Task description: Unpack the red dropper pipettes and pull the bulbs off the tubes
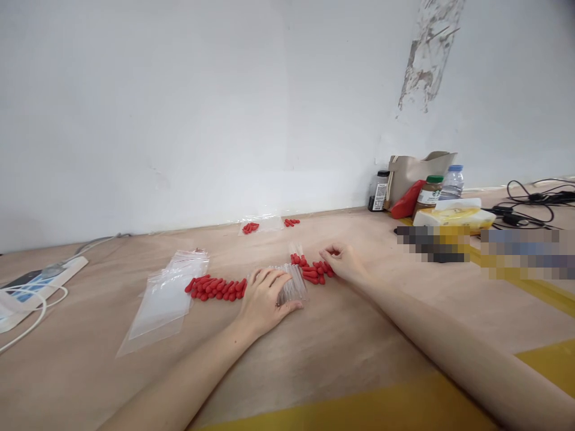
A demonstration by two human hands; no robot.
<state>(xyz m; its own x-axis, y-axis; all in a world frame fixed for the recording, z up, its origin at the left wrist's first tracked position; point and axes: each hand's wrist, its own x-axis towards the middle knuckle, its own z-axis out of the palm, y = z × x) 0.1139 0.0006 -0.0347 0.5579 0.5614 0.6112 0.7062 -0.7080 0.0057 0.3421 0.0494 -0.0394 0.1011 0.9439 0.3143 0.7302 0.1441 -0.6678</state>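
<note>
My left hand [265, 299] rests on a bunch of clear thin tubes [294, 284] lying on the brown table, its fingers curled loosely over them. Left of it lies a row of small red rubber caps [216, 288]. My right hand [345, 261] reaches into a second pile of red caps [314, 270] just right of the tubes, its fingertips pinched together at the caps. What the pinch holds is too small to make out.
A stack of clear zip bags [166, 299] lies at the left. More red caps [250, 227] sit on a bag by the wall. Bottles, a paper bag [415, 173] and tissues [453, 216] stand at the back right, with cables [534, 206] beyond. A white device [38, 281] sits far left.
</note>
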